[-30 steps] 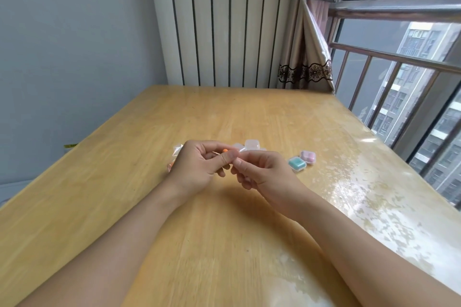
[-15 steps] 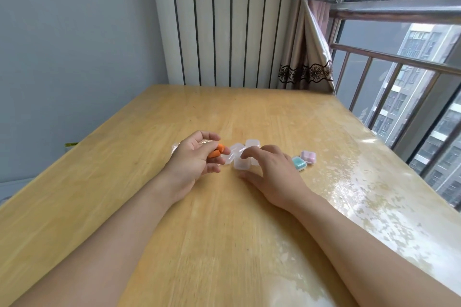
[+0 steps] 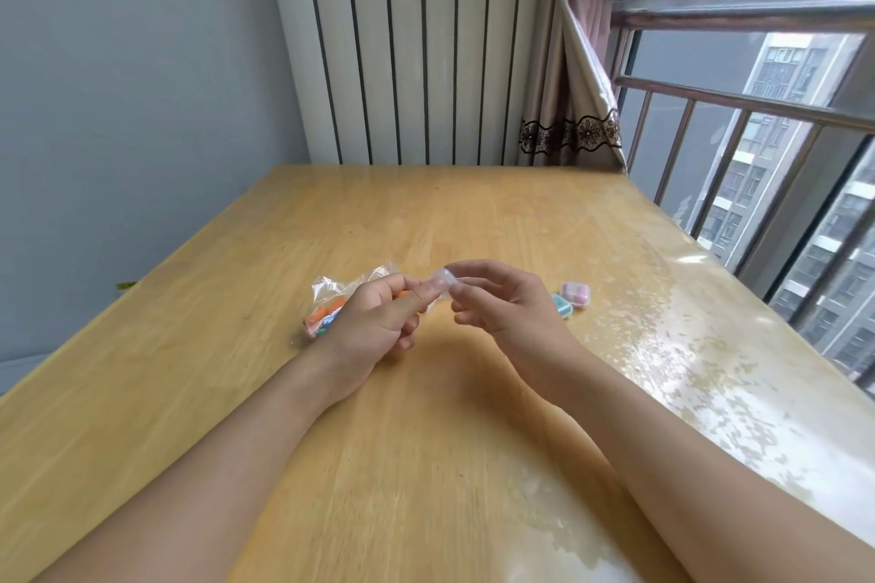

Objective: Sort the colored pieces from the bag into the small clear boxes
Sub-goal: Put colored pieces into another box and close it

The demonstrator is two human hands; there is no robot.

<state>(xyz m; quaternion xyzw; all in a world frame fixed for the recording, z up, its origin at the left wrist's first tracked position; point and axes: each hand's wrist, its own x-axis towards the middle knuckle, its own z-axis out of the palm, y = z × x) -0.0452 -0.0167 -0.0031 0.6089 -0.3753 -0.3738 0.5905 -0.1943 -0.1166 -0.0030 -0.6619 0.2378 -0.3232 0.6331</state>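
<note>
Here, both hands' grips pinch small clear box (image 3: 442,282), crinkly bag (image 3: 338,301) beside.

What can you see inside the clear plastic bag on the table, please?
Through the clear plastic bag show orange pieces and something blue-green, bunched at its near end. The left hand covers the bag's right side, so the rest and the count stay hidden.
</note>
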